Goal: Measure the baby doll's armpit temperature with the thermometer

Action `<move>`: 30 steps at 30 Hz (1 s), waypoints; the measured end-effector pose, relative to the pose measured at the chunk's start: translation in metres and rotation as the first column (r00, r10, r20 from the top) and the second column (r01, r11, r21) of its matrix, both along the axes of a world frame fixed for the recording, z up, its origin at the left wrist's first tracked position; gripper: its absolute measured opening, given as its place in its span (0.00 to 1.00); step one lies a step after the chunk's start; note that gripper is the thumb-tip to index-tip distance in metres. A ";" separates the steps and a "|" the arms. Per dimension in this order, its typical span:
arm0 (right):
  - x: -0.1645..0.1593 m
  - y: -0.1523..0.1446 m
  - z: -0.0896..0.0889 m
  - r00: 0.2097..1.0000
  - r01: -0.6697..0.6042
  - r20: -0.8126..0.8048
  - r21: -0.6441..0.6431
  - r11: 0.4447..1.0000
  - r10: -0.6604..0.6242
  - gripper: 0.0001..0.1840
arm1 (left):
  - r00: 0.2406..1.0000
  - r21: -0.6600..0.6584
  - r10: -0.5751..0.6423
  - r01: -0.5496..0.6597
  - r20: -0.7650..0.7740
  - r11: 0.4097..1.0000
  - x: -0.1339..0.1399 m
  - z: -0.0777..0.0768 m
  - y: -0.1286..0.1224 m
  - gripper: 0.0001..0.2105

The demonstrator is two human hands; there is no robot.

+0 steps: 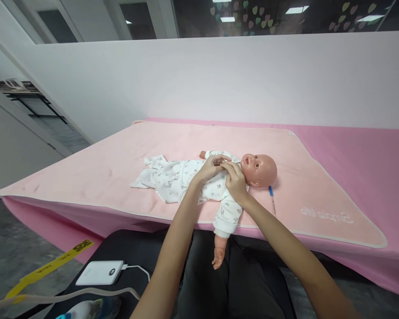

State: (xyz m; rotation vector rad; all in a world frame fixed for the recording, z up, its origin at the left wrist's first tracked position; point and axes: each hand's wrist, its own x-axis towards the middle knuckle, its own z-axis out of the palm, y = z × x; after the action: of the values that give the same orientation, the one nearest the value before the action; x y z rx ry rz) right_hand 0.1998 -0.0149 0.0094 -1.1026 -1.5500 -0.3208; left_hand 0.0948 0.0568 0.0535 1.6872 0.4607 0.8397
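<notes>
A baby doll [259, 170] lies on its back on a pale pink mat [119, 150], its head to the right. It wears a white printed baby outfit [173, 177] with long sleeves. Both hands meet at the upper chest, just below the doll's chin. The fingers of my left hand [213, 166] are bent over the front of the outfit. My right hand [236, 180] is closed, its fingertips pressed together on the cloth near the collar. Whatever fastening lies beneath the fingers is hidden. The doll's near arm [220, 248] hangs over the table edge.
Beside the doll's head lies a thin stick with a blue end [271, 191]. A pink cloth [379, 177] covers the table under the mat, against a white wall. At lower left, a white power bank [99, 273] with a cable rests on a black surface, near yellow tape [49, 266].
</notes>
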 end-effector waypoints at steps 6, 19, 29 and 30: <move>-0.001 -0.003 0.001 1.000 0.002 -0.027 -0.005 1.000 -0.002 0.22 | 0.999 0.069 0.038 -0.036 -0.032 0.997 -0.003 0.003 -0.004 0.13; 0.000 -0.005 -0.003 1.000 0.020 -0.011 0.084 0.996 -0.019 0.22 | 0.703 0.677 0.710 -0.506 -0.035 0.535 -0.041 -0.024 -0.047 0.10; 0.001 -0.005 -0.001 1.000 0.004 -0.005 0.113 0.994 -0.004 0.20 | 0.692 0.771 0.722 -0.466 0.012 0.434 -0.047 -0.034 -0.058 0.08; 0.001 -0.005 0.000 1.000 0.000 -0.002 0.119 0.993 0.000 0.19 | 0.693 0.773 0.720 -0.468 0.022 0.427 -0.047 -0.035 -0.058 0.08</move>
State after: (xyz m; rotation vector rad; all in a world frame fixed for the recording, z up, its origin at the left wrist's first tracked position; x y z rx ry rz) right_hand 0.2011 -0.0200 0.0091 -1.0092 -1.5090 -0.4069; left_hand 0.0476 -0.0009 0.0184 2.4943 1.1355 1.4315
